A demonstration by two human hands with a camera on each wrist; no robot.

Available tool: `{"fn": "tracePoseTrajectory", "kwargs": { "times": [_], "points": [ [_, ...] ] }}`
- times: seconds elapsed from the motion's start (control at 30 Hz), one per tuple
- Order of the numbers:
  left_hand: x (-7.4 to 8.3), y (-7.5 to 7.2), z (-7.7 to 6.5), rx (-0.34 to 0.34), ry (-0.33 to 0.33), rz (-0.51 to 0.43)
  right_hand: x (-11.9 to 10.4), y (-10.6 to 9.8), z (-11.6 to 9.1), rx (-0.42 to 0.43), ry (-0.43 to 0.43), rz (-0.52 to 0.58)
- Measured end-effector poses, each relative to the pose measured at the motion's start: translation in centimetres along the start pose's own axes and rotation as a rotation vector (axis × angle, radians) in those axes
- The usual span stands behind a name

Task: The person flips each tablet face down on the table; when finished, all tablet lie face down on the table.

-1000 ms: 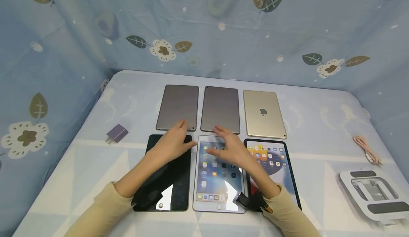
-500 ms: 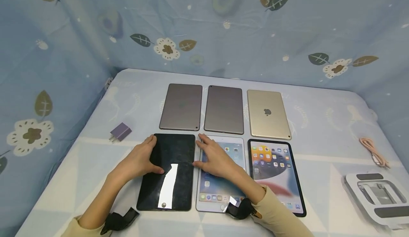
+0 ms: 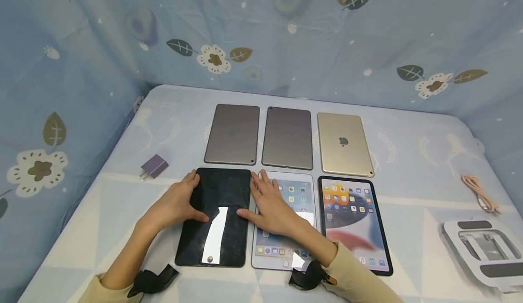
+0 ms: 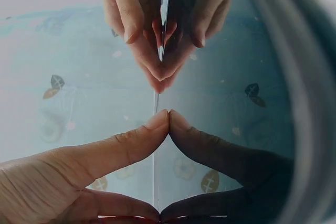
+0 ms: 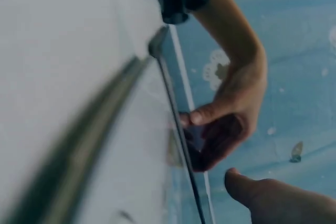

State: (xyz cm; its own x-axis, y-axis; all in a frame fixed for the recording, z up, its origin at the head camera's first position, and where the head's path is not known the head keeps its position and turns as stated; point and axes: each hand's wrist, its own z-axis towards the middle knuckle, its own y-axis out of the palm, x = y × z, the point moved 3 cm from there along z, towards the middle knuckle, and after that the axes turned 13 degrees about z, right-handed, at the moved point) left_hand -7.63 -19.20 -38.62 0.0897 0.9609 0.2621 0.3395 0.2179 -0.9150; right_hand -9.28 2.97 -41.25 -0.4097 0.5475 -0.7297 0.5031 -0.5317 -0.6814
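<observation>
A black tablet (image 3: 222, 187) lies face up at the front left, a bright reflection on its glossy screen. My left hand (image 3: 173, 205) rests at its left edge, thumb laid on the screen and fingers along the upper side. In the left wrist view the thumb (image 4: 126, 145) touches the shiny surface, which mirrors it. My right hand (image 3: 271, 210) is over the white tablet (image 3: 304, 189), fingers stretched towards the black tablet's upper right corner and thumb over its right edge. The right wrist view shows the right thumb (image 5: 278, 195) raised apart from the tablet edge.
Behind lie two grey tablets (image 3: 233, 135) (image 3: 288, 137) and a gold one (image 3: 345, 151), backs up. A black-rimmed tablet (image 3: 351, 230) with a lit screen lies front right. A purple charger plug (image 3: 154, 166) is at left; a coiled pink cable (image 3: 478, 191) and white stand (image 3: 484, 250) are at right.
My hands have come from above the tablets down to the black tablet's sides, the left one moving left. In the last half second my right hand has shifted slightly, its thumb now over the black tablet.
</observation>
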Motion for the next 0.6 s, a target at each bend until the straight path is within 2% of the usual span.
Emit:
{"fn": "tracePoseTrajectory", "kwargs": {
  "times": [0.27,0.37,0.47,0.6],
  "points": [
    [0.3,-0.1,0.3,-0.016,-0.013,0.0,0.1,0.3,0.0,0.015,0.01,0.202],
    [0.3,-0.1,0.3,-0.029,-0.011,-0.014,0.1,0.1,-0.1,0.037,0.042,0.309],
    [0.0,-0.4,0.2,-0.063,0.029,-0.062,-0.5,-0.2,-0.2,0.057,0.075,0.442],
    [-0.2,-0.9,-0.2,-0.12,0.119,-0.174,-2.0,-0.7,-0.3,0.001,0.019,0.727]
  ]
}}
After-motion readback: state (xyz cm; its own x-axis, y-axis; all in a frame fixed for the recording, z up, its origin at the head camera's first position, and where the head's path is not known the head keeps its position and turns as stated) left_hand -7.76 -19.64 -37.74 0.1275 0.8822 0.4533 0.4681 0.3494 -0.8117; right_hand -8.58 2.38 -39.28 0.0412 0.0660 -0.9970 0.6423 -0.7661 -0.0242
